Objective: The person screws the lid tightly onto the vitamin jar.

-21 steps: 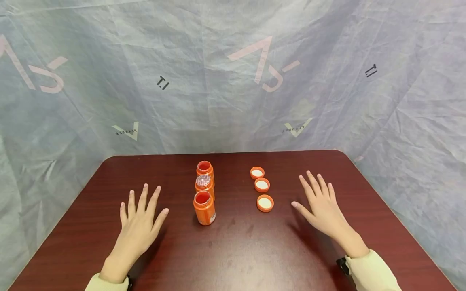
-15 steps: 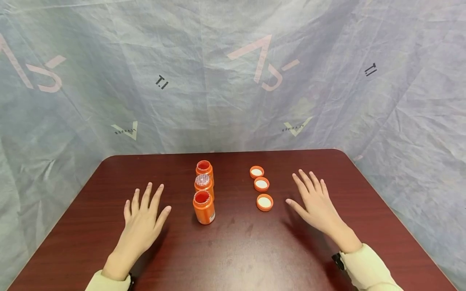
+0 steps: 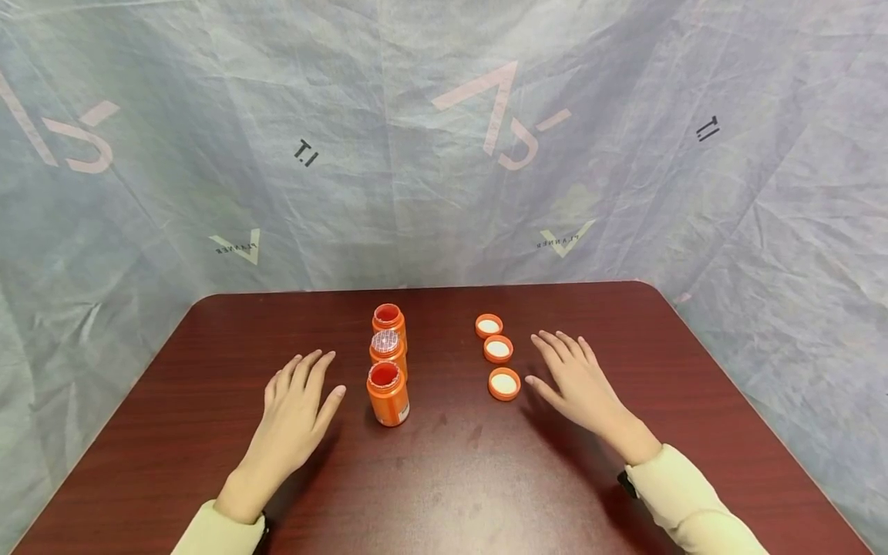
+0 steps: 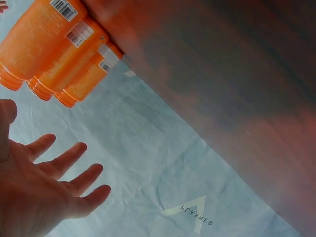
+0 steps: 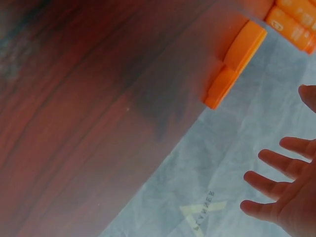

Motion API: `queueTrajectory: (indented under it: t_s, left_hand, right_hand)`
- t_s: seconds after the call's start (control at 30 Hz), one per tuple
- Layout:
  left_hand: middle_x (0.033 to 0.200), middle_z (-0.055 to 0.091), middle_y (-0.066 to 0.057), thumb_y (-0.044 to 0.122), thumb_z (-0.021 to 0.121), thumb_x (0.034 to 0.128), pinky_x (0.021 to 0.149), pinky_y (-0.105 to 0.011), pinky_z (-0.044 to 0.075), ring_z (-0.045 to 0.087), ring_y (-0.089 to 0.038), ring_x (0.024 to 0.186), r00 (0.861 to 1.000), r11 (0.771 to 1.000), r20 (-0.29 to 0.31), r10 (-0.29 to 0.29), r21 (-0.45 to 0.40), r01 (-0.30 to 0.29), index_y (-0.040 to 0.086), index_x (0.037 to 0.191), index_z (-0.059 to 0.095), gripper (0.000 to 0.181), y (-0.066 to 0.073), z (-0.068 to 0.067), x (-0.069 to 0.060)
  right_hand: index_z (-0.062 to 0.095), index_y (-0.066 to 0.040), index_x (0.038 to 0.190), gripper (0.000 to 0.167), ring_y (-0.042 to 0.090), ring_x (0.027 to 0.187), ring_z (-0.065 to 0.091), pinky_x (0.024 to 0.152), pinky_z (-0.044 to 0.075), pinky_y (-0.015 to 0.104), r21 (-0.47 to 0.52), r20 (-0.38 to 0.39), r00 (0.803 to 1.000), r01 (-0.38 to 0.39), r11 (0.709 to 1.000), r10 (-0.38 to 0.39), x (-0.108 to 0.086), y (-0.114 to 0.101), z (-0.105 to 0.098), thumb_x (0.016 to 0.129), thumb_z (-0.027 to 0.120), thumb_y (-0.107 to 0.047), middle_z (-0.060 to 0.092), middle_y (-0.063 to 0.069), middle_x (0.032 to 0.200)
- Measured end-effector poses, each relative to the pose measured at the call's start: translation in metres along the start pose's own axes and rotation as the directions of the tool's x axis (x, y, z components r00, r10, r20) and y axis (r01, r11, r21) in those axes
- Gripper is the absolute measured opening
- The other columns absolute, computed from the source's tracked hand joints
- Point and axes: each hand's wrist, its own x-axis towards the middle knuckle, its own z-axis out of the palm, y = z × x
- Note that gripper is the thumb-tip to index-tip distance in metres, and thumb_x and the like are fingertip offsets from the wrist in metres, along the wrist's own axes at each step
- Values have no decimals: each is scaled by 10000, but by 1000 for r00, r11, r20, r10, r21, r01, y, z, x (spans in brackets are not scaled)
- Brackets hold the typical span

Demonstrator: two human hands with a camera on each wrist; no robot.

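Observation:
Three orange bottles stand in a row running away from me: a front bottle (image 3: pixel 389 401), a middle bottle (image 3: pixel 388 358) and a back bottle (image 3: pixel 401 325). The front and back ones have uncovered mouths; a printed silvery seal covers the middle one's mouth. To their right lie three orange caps with white insides facing up: a near cap (image 3: pixel 504 384), a middle cap (image 3: pixel 498 349) and a far cap (image 3: pixel 489 326). My left hand (image 3: pixel 287 424), fingers spread, hovers left of the front bottle, holding nothing. Right of the caps my right hand (image 3: pixel 583 389) also hovers, fingers extended, touching nothing.
Everything stands on a dark red-brown wooden table (image 3: pixel 444 478) with rounded far corners. A grey-blue cloth (image 3: pixel 388 193) with printed letters hangs behind the table and along both sides.
Both hands have moved inward, the left one rightward toward the bottles and the right one leftward toward the caps. The bottles and caps have stayed in place.

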Motion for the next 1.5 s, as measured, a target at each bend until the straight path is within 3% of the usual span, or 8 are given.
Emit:
queueTrajectory:
  t_s: [0.27, 0.63, 1.03, 1.5]
  left_hand:
    - [1327, 435, -113, 379, 489, 927, 965, -550, 265, 345, -339, 1234, 999, 999, 29, 35, -31, -34, 116, 1343, 406, 499, 4, 5, 2]
    - [1318, 468, -41, 490, 484, 900, 957, -507, 320, 397, -272, 1219, 988, 994, 144, 61, -96, -48, 159, 1354, 397, 568, 8, 10, 1]
    - [1245, 533, -51, 478, 568, 856, 930, -495, 366, 471, -268, 1145, 982, 990, 148, 118, -100, -104, 122, 1331, 415, 613, 11, 17, 3]
    - [1249, 547, -60, 515, 610, 808, 952, -481, 371, 486, -260, 1140, 975, 987, 188, 121, -127, -98, 113, 1336, 409, 694, 14, 22, 7]
  right_hand:
    - [485, -43, 1287, 594, 378, 1178, 457, 992, 288, 577, -25, 3, 996, 86, 996, -85, 7, -5, 12, 808, 661, -348, 527, 155, 1256]
    - [558, -50, 1207, 499, 345, 1119, 511, 975, 320, 575, -37, 91, 988, 131, 991, -127, 10, -13, 22, 822, 652, -352, 593, 107, 1155]
    - [554, -62, 1207, 586, 298, 1071, 539, 966, 334, 566, -60, 162, 974, 169, 984, -158, 11, -15, 26, 769, 688, -427, 611, 80, 1113]
    - [575, -53, 1165, 544, 283, 996, 575, 939, 370, 552, -81, 186, 966, 196, 977, -178, 15, -18, 30, 755, 715, -382, 625, 81, 1073]
